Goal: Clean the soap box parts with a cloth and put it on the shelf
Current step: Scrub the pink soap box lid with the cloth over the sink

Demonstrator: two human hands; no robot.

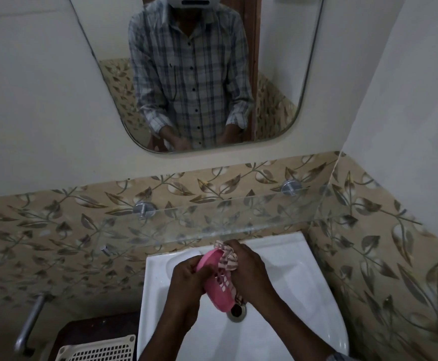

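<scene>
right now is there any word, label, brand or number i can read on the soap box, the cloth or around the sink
None: no readable text shows anywhere in this view.
The pink soap box part, gripped by the left hand, shows no lettering.
The striped cloth, held in the right hand, bears only a pattern.
The sink, glass shelf and mirror carry no print.

A: Hands?
B: Left hand (186, 278) grips the pink soap box part (214, 287) over the white sink (306, 282). Right hand (250, 267) holds the striped cloth (227, 257) bunched against its slotted side.
A: Shelf?
B: Glass shelf (238, 220) on the wall beyond the hands, below the mirror (103, 74).
</scene>
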